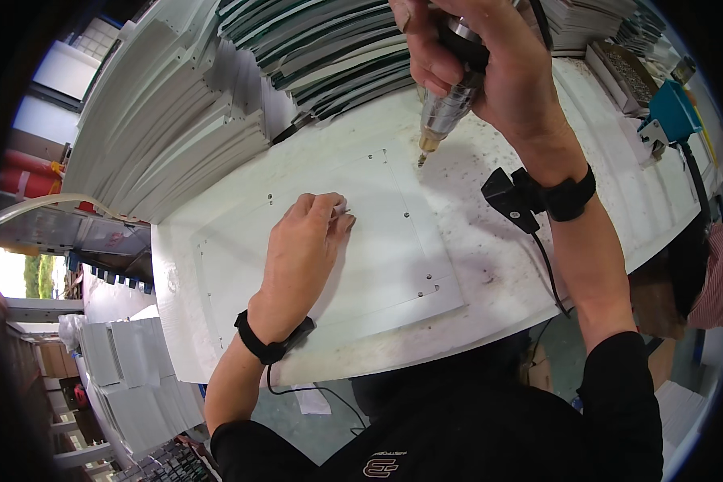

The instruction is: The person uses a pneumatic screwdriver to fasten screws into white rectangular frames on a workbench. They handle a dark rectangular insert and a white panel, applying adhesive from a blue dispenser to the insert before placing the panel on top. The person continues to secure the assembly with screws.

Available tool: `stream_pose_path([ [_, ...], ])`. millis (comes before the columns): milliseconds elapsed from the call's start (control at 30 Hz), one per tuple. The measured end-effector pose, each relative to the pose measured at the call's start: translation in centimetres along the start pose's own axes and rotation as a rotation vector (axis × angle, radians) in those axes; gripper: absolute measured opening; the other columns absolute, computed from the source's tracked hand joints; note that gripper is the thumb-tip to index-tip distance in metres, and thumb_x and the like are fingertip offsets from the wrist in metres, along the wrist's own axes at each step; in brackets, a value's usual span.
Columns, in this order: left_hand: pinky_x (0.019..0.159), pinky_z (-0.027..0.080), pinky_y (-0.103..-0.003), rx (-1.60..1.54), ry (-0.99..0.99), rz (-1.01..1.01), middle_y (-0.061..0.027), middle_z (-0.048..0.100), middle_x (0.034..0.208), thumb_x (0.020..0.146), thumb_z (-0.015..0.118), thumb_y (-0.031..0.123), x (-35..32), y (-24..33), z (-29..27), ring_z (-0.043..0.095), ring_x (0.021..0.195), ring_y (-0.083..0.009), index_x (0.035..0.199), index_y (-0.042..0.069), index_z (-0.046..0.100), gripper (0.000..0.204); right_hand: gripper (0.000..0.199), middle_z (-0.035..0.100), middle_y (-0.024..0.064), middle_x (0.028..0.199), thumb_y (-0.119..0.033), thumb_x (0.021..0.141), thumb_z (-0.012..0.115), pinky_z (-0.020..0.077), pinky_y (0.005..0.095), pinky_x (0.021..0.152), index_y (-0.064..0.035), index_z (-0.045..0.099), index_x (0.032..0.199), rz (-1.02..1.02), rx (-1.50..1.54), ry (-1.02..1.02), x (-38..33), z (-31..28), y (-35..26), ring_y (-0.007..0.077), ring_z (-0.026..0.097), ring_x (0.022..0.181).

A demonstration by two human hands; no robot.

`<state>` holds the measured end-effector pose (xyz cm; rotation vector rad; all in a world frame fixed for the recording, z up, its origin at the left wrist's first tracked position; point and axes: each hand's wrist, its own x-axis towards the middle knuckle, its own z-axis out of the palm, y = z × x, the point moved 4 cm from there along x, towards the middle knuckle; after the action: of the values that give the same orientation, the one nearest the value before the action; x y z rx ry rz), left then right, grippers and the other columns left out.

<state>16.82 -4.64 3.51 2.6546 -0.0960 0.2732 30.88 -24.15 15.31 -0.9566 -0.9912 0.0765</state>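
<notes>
The right hand [510, 76] grips a silver power tool [450, 110]. The left hand [300, 249] is over a white panel [381, 249], fingers bunched; nobody can tell if they hold something.

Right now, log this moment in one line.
left hand: bunched over panel, contents unclear | right hand: holding driver, tip down | panel: on table | stacks: far side

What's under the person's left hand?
A flat white panel lies below the left hand and shows around it. Whatever the hand itself covers can't be seen.
</notes>
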Motion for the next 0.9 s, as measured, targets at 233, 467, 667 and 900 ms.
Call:
stream_pose_path([
  [233,0.074,0.055,-0.041,0.199,-0.105,0.129,-0.0131,0.065,0.093,0.093,0.067,0.005,0.5,0.4,-0.3,0.067,0.084,-0.0333,0.102,0.003,0.063,0.01,0.034,0.058,0.0002,0.066,-0.033,0.101,0.066,0.0436,0.0231,0.041,-0.006,0.059,0.081,0.109,0.029,0.103,-0.4,1.8,-1.6,0.0067,0.052,0.044],
  [467,0.076,0.055,-0.044,0.462,-0.192,0.275,-0.0145,0.06,0.089,0.089,0.063,0.002,1.4,0.6,1.2,0.064,0.088,-0.033,0.099,0.002,0.053,0.015,0.031,0.059,-0.0002,0.066,-0.032,0.1,0.067,0.0428,0.0226,0.041,-0.0062,0.061,0.083,0.132,-0.002,0.108,-0.6,1.9,-1.4,0.0063,0.052,0.044],
  [667,0.079,0.055,-0.044,0.484,-0.222,0.241,-0.0168,0.06,0.094,0.087,0.062,-0.001,1.6,0.5,1.5,0.064,0.091,-0.0347,0.103,0.002,0.052,0.019,0.031,0.058,0.0,0.066,-0.031,0.1,0.067,0.0423,0.0226,0.041,-0.0063,0.061,0.082,0.091,0.01,0.084,-0.6,1.7,-1.7,0.0066,0.053,0.044],
  [900,0.076,0.056,-0.04,0.434,-0.137,0.323,-0.0167,0.062,0.091,0.087,0.066,0.002,1.3,0.6,1.0,0.065,0.086,-0.0334,0.102,0.0,0.057,0.017,0.031,0.059,0.0008,0.068,-0.031,0.101,0.066,0.0427,0.0226,0.041,-0.0059,0.061,0.083,0.084,0.004,0.103,-0.8,1.6,-1.9,0.0063,0.053,0.045],
])
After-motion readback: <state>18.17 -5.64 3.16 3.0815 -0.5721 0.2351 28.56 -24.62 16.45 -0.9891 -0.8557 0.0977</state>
